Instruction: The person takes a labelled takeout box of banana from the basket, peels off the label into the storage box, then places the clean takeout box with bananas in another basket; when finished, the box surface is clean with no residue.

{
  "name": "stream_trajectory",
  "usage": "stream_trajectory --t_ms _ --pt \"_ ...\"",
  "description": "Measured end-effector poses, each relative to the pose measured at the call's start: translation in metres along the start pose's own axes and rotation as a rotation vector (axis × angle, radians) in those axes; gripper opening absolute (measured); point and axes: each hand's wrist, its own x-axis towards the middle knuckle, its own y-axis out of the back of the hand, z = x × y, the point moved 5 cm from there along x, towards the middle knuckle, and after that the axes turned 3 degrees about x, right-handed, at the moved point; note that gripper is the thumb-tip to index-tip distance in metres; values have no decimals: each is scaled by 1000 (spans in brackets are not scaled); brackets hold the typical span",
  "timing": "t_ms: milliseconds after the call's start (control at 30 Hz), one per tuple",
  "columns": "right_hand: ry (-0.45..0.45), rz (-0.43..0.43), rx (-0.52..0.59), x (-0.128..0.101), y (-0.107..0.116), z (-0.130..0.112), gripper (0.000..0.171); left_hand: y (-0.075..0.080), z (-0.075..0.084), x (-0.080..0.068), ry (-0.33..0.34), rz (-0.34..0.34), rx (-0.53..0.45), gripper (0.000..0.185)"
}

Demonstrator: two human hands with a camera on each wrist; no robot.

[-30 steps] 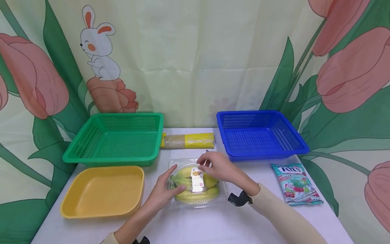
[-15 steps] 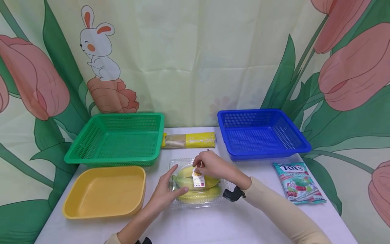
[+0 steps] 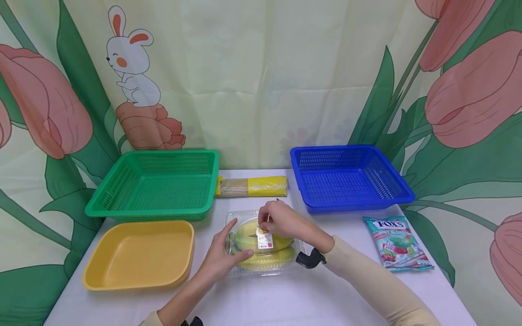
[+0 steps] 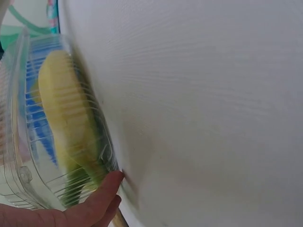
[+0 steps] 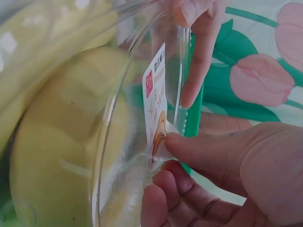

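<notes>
A clear plastic clamshell box [image 3: 265,272] lies on the table, with yellow-green bananas [image 3: 242,237] inside. A white label sticker [image 3: 265,241] with a banana picture is on its lid. My right hand [image 3: 281,221] pinches the sticker's far end between thumb and fingers. In the right wrist view that corner of the label [image 5: 157,101] is curled up off the lid, while the rest lies flat. My left hand [image 3: 220,257] rests at the box's left side, fingers spread and fairly straight, thumb by the lid. The left wrist view shows a fingertip at the box's bottom edge.
Behind the box lies a yellow packet of dry noodles [image 3: 267,186]. A green basket [image 3: 152,214] and a yellow tray [image 3: 138,285] stand on the left. Right of the box are a blue basket [image 3: 359,204] and a Fox's candy bag [image 3: 398,244]. A printed curtain [image 3: 261,90] hangs behind.
My right hand has moved slightly left and now pinches the sticker's end, with that end bent upward. The left hand and the box have hardly moved.
</notes>
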Motion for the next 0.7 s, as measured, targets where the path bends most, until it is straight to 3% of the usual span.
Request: stream_trajectory --t_ms 300,700 --pt "-3 -5 30 -3 1 -2 8 0 1 -1 7 10 29 101" --pt "-92 -15 54 -3 0 3 5 0 3 -2 -9 22 48 101"
